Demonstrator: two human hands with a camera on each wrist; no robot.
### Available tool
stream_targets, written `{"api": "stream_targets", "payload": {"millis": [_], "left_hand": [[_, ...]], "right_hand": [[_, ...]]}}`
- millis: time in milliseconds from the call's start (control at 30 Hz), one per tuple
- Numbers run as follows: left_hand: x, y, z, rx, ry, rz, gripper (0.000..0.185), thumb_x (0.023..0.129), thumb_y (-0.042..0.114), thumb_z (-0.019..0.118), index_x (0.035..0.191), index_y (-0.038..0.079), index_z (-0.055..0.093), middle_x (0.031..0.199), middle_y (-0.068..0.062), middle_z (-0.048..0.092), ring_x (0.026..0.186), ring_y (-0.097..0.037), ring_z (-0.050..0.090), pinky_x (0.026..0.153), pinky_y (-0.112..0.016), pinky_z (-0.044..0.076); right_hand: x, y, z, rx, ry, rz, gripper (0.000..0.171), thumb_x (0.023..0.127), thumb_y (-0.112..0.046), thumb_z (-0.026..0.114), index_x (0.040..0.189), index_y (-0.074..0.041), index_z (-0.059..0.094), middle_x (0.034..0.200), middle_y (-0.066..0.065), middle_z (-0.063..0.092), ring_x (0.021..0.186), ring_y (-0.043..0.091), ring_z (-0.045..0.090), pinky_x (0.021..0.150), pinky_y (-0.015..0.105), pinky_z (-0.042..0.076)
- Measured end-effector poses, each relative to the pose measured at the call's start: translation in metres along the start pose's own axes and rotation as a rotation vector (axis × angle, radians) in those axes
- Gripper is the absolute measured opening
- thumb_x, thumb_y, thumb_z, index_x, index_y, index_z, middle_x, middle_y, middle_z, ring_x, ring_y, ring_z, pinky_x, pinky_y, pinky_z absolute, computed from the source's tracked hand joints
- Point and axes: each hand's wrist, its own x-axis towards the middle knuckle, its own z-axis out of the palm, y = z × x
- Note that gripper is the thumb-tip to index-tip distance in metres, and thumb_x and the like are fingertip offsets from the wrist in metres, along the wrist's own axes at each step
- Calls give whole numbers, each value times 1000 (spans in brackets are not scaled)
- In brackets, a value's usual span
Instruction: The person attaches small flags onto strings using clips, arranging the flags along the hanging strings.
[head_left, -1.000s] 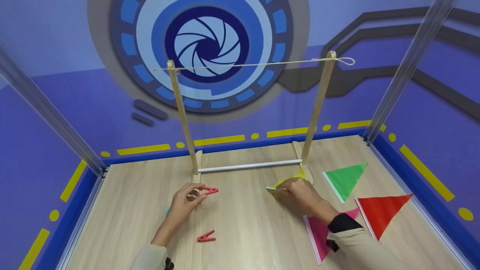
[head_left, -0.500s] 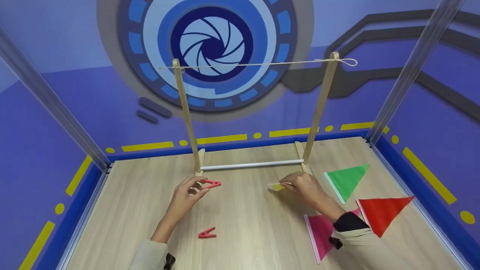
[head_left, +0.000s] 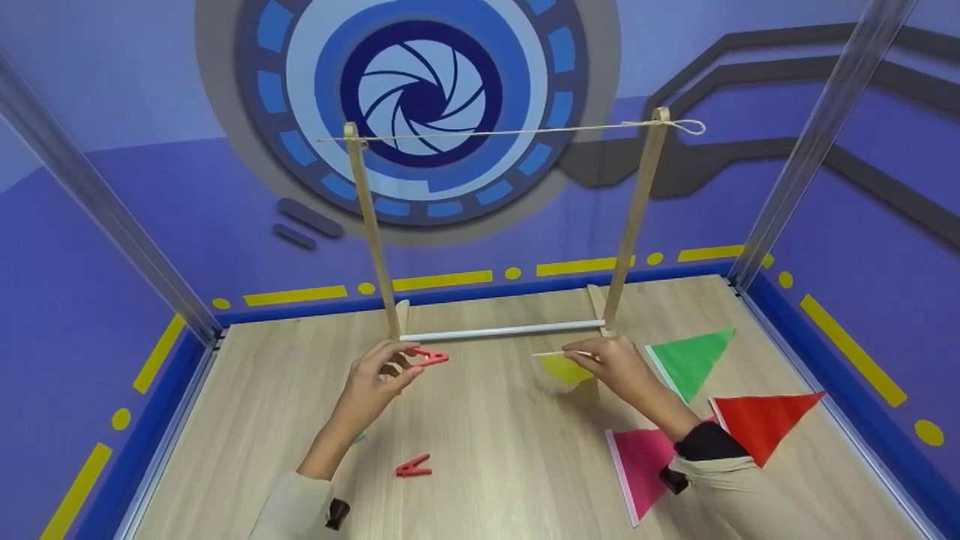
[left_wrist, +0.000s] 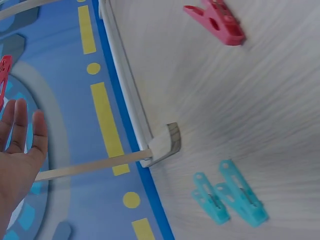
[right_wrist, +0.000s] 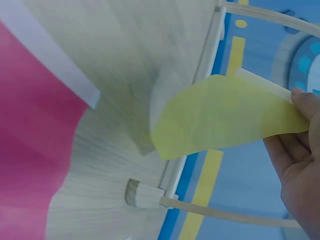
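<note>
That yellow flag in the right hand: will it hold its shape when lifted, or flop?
Probably floppy: held by its white edge in the right hand, the yellow flag curls and sags in the right wrist view. It looks thin and light, so likely to flutter. The white edge strip seems the steadier part to grip.

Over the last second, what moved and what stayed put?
The right hand lifted the yellow flag off the table; the left hand raised its red clothespin slightly. The green flag, red flag and loose clothespin stayed.
</note>
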Motion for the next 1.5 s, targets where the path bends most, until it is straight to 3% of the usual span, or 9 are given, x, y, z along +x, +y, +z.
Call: {"api": "stream_targets", "payload": {"millis": [167,400,633,900,1133,1367,1500], "left_hand": [[6,9,-3,-20,-25,33,34,94,19,75,125,8,68,105,-1,67,87,-19,67,55,-28,57],[18,18,-8,10,-26,63,34,93,19,76,126,14,69,109,2,68,94,-16,66,79,-28,58],[23,25,-12,7,-45,92,34,93,16,76,125,9,68,108,-6,68,94,-18,66,80,-40,59],[32,31,-14,-9,-114,55,31,95,23,74,125,22,67,112,3,68,93,-13,66,81,-32,58],[40,36,-16,-45,-126,40,34,94,16,74,127,15,66,115,-7,67,97,-16,66,82,-31,58],[49,46,-22,-31,-147,22,34,95,10,73,128,12,65,118,-8,64,98,-25,65,81,-37,57],[51,50,-24,-16,-182,2,33,96,14,72,128,13,64,119,-4,64,99,-22,64,82,-38,57]], "right_hand": [[2,-5,-3,12,11,31,16,88,-10,79,102,-4,81,95,8,79,86,21,76,71,37,62],[5,-9,-1,29,24,5,15,88,-10,79,102,-4,81,94,8,78,84,18,76,68,35,62],[10,-15,-2,32,22,-15,13,89,-11,79,101,-6,81,93,7,79,85,17,76,69,33,62],[15,-18,-6,44,47,-34,15,86,-10,81,101,-8,82,93,4,79,85,15,76,68,29,61],[21,-21,-6,29,58,-83,12,87,-12,81,98,-9,83,90,1,79,67,2,63,54,13,46],[30,-26,-6,46,64,-116,13,86,-13,82,99,-9,83,90,1,79,64,1,60,51,12,40],[34,-27,-5,59,72,-140,14,85,-9,82,99,-6,82,87,4,79,59,4,57,50,11,36]]}}
